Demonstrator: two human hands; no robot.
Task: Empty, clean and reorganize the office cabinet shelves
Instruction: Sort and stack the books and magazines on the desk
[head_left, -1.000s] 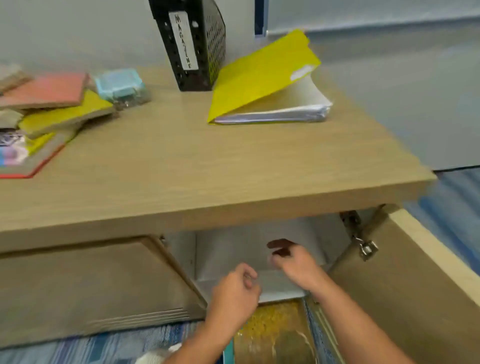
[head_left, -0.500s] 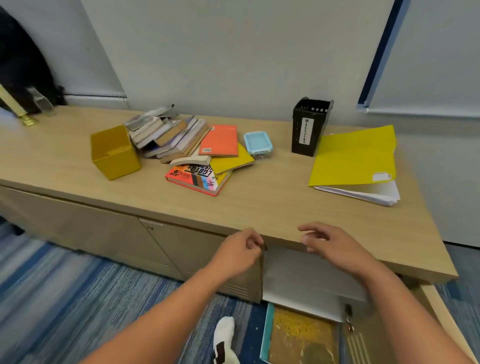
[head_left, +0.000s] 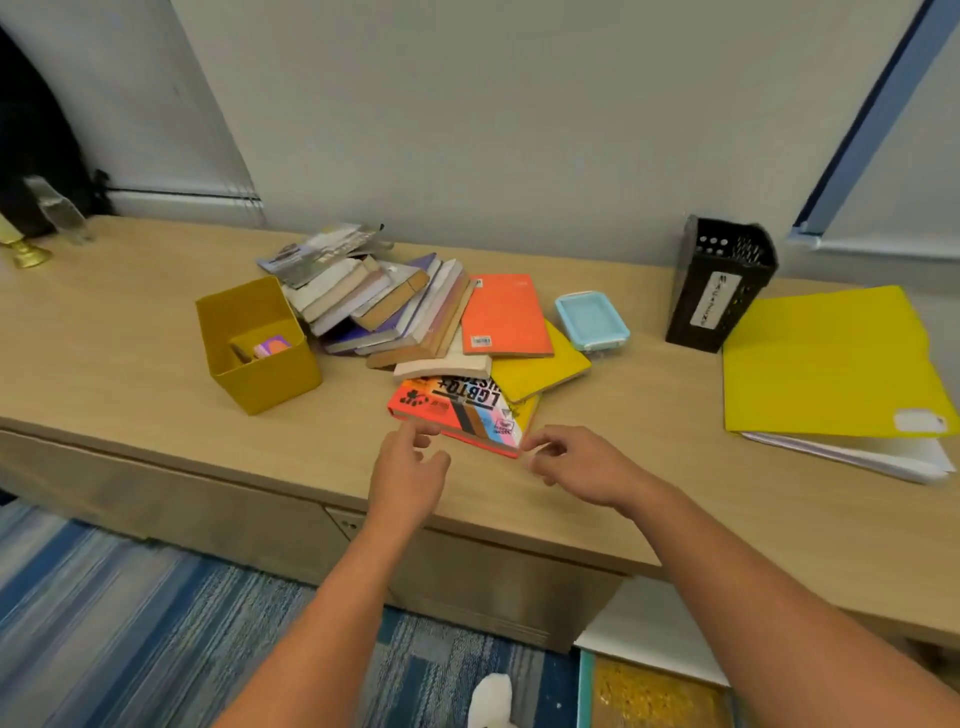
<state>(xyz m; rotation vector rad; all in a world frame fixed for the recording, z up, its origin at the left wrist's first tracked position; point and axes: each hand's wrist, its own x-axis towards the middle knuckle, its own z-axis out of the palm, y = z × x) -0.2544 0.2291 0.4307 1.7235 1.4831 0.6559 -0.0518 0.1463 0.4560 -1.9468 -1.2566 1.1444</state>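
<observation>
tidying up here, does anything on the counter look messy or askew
Yes: the pile of books behind the hands has toppled into a slanted fan instead of a square stack, and the yellow folder lies crooked over its papers.
</observation>
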